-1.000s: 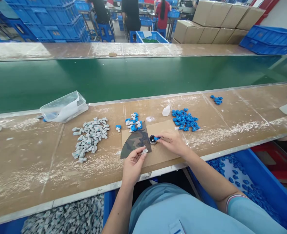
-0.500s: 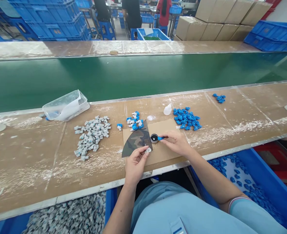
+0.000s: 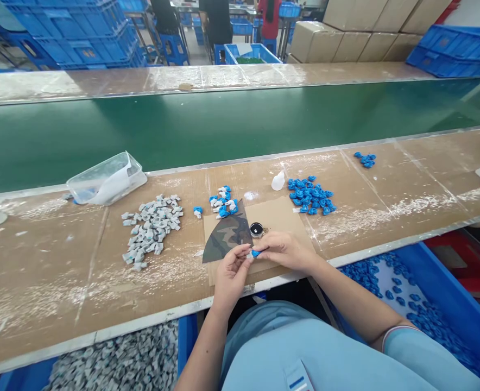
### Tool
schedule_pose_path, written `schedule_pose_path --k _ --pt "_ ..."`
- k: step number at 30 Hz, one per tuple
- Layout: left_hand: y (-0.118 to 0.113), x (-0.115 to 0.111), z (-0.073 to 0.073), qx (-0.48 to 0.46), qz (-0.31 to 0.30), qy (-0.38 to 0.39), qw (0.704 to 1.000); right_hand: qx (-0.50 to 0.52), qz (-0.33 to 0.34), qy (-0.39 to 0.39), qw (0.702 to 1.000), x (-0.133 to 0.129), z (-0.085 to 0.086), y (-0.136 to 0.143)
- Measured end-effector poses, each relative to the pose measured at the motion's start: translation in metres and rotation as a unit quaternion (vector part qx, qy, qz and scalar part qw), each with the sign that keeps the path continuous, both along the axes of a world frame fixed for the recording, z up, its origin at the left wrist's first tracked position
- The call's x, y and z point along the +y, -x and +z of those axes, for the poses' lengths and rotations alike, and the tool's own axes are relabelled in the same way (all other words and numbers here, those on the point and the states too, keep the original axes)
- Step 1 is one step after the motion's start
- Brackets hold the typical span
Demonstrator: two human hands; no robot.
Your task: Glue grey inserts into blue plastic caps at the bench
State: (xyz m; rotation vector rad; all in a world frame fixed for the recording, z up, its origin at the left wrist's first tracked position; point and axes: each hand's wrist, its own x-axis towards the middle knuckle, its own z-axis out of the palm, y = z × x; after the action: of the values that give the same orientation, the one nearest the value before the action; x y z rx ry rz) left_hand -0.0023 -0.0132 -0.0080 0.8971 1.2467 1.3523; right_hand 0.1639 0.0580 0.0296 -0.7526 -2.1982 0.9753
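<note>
Low in the middle of the frame, left hand (image 3: 229, 274) and right hand (image 3: 283, 251) brought together over the brown cardboard sheet (image 3: 283, 214) on the long worn brown counter (image 3: 48, 271). Fingers of the right hand pinched narrow on a small blue plastic piece (image 3: 256, 253); fingers of the left hand pinched on a small grey-white plastic piece (image 3: 248, 254), touching the blue one. Just above the hands, a small round black tin (image 3: 256, 229), open at the top, beside a fan-shaped scrap of camouflage cloth (image 3: 226, 239). Further up, a small cluster of joined blue-and-white parts (image 3: 223, 202). To the right of centre, a heap of loose blue plastic pieces (image 3: 310, 194), with a small white squeeze bottle (image 3: 278, 181) just left of it. To the left of centre, a heap of grey-white plastic pieces (image 3: 150, 228), and above it a clear plastic tub (image 3: 107, 178) tilted at the counter's far edge. Across the upper half, a green conveyor belt (image 3: 223, 125).
</note>
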Motion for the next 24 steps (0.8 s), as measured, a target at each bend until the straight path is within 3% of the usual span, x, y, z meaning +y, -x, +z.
schedule_pose_path --k 5,8,14,20,22,24 --pt "0.002 -0.001 0.003 0.046 -0.046 0.006 0.998 -0.052 0.044 -0.017 0.998 0.006 0.001 -0.006" --pt "0.002 0.0 0.005 0.021 -0.064 0.018 0.998 -0.054 0.051 -0.022 0.997 0.007 0.001 -0.007" --pt "0.003 0.001 0.005 -0.004 -0.034 0.032 0.999 0.019 0.003 0.051 0.999 -0.001 -0.015 -0.001" --pt "0.002 0.003 0.009 0.017 -0.044 0.029 0.998 0.057 -0.021 0.033 0.998 -0.007 -0.016 -0.008" --pt "0.006 0.008 0.014 0.041 -0.022 0.024 0.999 0.027 -0.067 0.009 0.997 -0.001 -0.011 -0.023" --pt "0.015 0.017 0.017 0.073 0.026 0.016 0.997 0.0 -0.185 -0.021 0.983 0.008 -0.008 -0.046"
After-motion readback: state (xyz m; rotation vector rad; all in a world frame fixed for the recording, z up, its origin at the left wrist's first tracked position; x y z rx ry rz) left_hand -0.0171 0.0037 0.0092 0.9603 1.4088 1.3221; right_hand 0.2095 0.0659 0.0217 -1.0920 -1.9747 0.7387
